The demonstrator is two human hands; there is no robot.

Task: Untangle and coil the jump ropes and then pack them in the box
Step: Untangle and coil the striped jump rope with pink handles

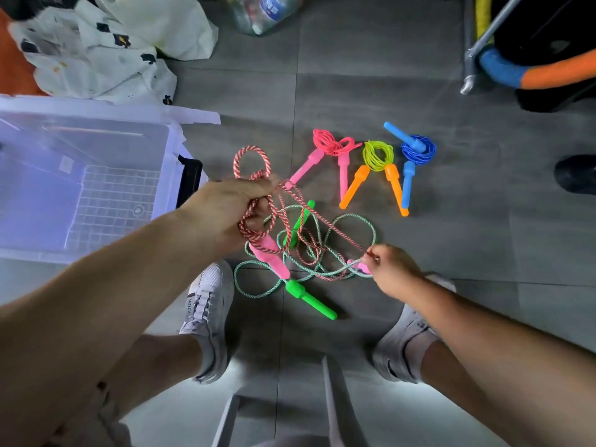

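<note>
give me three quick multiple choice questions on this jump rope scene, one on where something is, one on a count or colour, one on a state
1. Where is the clear plastic box?
A. left of the ropes
B. right of the ropes
C. on the person's lap

2. How many ropes already lie coiled on the floor?
A. one
B. three
C. five

3. What state is the red-and-white rope in?
A. packed in the box
B. neatly coiled on the floor
C. held in both hands, tangled with the green-and-white rope

Answers:
1 A, the box sits at the left edge.
2 B, the pink coil, yellow-green coil and blue coil lie in a row.
3 C, the left hand grips loops and the right hand pinches a strand.
</note>
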